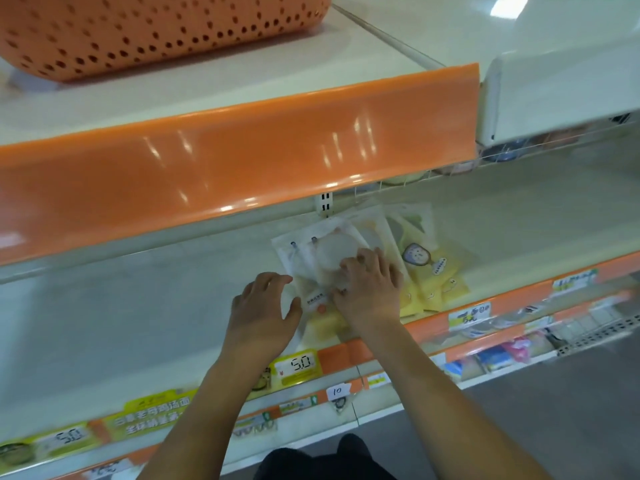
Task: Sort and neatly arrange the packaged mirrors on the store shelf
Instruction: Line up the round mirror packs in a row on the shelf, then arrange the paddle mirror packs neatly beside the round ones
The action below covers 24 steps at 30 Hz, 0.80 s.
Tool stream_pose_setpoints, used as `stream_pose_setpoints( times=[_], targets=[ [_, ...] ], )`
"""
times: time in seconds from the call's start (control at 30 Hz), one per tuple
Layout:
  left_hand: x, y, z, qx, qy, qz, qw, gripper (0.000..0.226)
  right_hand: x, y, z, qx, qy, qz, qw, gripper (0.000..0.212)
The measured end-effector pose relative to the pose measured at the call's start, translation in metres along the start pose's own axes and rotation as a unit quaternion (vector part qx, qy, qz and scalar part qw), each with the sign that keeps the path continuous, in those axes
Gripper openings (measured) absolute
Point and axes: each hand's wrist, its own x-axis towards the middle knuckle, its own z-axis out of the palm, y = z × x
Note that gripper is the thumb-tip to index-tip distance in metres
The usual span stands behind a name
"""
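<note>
Both hands are down on the pale cream store shelf (138,306). The right hand (369,289) lies flat with fingers spread, pressing on the clear plastic packaged round mirror (330,259) atop a fanned stack. The left hand (265,311) sits just left of it, fingers loosely curved, thumb at the pack edge. Yellow cartoon-print mirror packs (433,271) fan out right of the right hand

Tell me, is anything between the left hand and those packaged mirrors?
Nothing visible. The left hand hovers at the near-left edge of the packaged mirrors, only bare shelf beneath it; the right hand already rests on them.
</note>
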Motion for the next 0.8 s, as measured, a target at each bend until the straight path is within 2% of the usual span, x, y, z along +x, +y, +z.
stream_pose_setpoints(
  times=[0.23, 0.33, 0.43, 0.57, 0.63, 0.8],
  targets=[
    [-0.001, 0.003, 0.001, 0.003, -0.013, 0.002, 1.0, 0.051, -0.002, 0.003, -0.005, 0.0, -0.041, -0.003, 0.999, 0.058],
    [-0.004, 0.008, -0.002, 0.007, 0.002, 0.014, 1.0, 0.053, -0.007, 0.004, -0.012, 0.074, 0.008, -0.018, 0.997, 0.054],
    [-0.013, 0.012, -0.006, 0.006, 0.037, 0.029, 0.999, 0.052, -0.015, 0.003, -0.018, 0.156, 0.098, -0.088, 0.979, 0.043],
    [-0.032, 0.008, -0.013, 0.028, 0.07, 0.022, 0.997, 0.05, -0.03, -0.01, -0.023, 0.169, 0.112, -0.181, 0.962, 0.037],
    [-0.045, 0.002, -0.015, 0.047, 0.073, 0.011, 0.996, 0.05, -0.04, -0.017, -0.022, 0.177, 0.1, -0.198, 0.959, 0.036],
    [-0.092, -0.013, -0.017, 0.072, 0.053, -0.057, 0.994, 0.048, -0.064, -0.027, -0.006, 0.187, 0.007, -0.249, 0.95, 0.035]
  ],
)
